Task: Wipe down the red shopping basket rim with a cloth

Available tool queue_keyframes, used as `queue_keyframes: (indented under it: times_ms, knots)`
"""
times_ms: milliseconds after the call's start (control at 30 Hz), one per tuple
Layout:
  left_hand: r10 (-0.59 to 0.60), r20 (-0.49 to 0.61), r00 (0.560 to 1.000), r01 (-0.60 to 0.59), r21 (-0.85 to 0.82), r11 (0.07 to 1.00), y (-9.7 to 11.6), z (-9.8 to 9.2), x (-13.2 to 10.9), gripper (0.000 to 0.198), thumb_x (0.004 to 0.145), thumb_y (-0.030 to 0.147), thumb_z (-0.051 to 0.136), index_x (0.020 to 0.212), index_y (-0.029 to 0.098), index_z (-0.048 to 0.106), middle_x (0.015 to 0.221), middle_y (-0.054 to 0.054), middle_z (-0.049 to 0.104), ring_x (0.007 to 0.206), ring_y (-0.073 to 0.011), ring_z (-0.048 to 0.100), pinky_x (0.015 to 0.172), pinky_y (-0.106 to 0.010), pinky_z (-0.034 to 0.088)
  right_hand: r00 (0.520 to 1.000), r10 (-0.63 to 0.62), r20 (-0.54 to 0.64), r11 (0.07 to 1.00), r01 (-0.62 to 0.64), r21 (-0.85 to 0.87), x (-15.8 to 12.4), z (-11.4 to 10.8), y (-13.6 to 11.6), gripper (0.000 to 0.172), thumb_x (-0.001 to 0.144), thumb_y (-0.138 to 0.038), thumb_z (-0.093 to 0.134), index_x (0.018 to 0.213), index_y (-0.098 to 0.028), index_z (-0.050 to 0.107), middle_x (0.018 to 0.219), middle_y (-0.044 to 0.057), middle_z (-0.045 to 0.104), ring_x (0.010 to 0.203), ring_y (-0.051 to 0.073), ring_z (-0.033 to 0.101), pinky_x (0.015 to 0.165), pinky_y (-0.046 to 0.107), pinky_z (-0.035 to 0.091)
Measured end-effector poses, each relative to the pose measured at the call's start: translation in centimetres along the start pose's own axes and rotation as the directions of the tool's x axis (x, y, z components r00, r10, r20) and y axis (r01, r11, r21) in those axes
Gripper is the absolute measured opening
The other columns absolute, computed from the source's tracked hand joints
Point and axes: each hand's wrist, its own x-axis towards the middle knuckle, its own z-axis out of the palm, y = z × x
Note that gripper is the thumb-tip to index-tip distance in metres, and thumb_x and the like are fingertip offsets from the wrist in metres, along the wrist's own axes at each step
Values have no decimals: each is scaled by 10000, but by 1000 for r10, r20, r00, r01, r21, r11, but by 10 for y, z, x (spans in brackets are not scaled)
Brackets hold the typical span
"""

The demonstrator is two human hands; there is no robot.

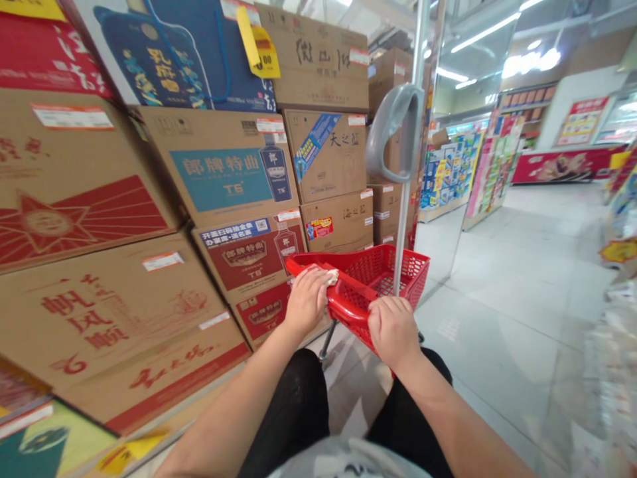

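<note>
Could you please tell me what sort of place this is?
Most likely a supermarket: both hands rest on a red shopping basket on wheels, stacked cartons carry price labels, and stocked shelves line the tiled aisle.

Red mesh basket (378,269); grey handle (393,129); brown cartons (94,199), red star print.

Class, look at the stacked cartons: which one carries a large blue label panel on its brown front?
The brown carton directly above the red basket's left corner; its neighbours show red or plain fronts.

Bright ceiling strip glare; edges warped, blurred.
</note>
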Motion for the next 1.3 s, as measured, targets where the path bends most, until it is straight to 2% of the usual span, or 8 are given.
queue_keyframes:
  times_ms: [233,500,700,833,933,1033,1167,1300]
  knots:
    - [-81,22,996,82,-13,997,-12,15,12,377,957,249,293,1218,201,560,1246,-57,597,1245,-203,458,1076,-471,336,972,76,223,944,1,-329,39,31,-33,328,915,-287,393,714,-144,609,577,88,631,519,193,598,548,302,384]
    - [86,3,996,-84,-177,981,2,28,4,357,952,234,295,1192,184,553,1235,-66,593,1259,-184,435,1108,-465,295,974,21,227,948,53,-314,43,45,-21,280,912,-256,388,792,-132,609,656,101,664,590,220,637,551,299,393]
    - [-27,-5,1000,26,-125,992,9,28,8,376,961,241,271,1133,222,604,1191,-31,618,1298,-193,385,1120,-480,237,986,25,163,954,25,-300,40,50,-18,296,920,-271,374,773,-153,603,650,81,654,586,202,606,577,311,366]
    - [41,11,999,-39,-170,985,8,29,3,375,962,242,276,1217,213,549,1266,-45,577,1332,-188,343,1121,-468,254,993,-89,73,959,106,-263,32,49,-9,255,913,-271,405,762,-172,585,669,58,624,652,183,560,622,312,338]
    - [-7,3,1000,8,-138,990,2,32,-1,380,966,260,286,1286,223,489,1349,-52,511,1350,-197,317,1121,-486,249,991,-132,12,959,130,-253,27,46,-3,247,913,-271,417,747,-182,576,662,51,591,690,182,515,646,315,317]
    - [-40,-45,998,32,-165,986,3,35,-2,387,969,256,265,1289,206,476,1366,-65,491,1357,-200,309,1126,-503,246,993,-120,-5,961,115,-250,25,46,0,260,916,-266,412,721,-186,564,651,49,572,687,184,489,646,321,305]
    - [86,-22,996,-89,-227,970,13,35,-2,382,964,244,263,1269,183,486,1344,-67,507,1365,-195,294,1139,-493,242,994,-110,11,961,109,-254,24,50,1,266,919,-277,403,732,-188,568,660,51,584,682,188,502,650,317,318]
    - [-2,-10,1000,0,-179,984,9,35,5,355,969,259,272,1173,198,555,1250,-49,580,1312,-195,373,1129,-501,247,992,31,119,960,4,-279,33,53,-9,301,930,-301,358,775,-181,586,712,72,629,700,199,569,664,312,371]
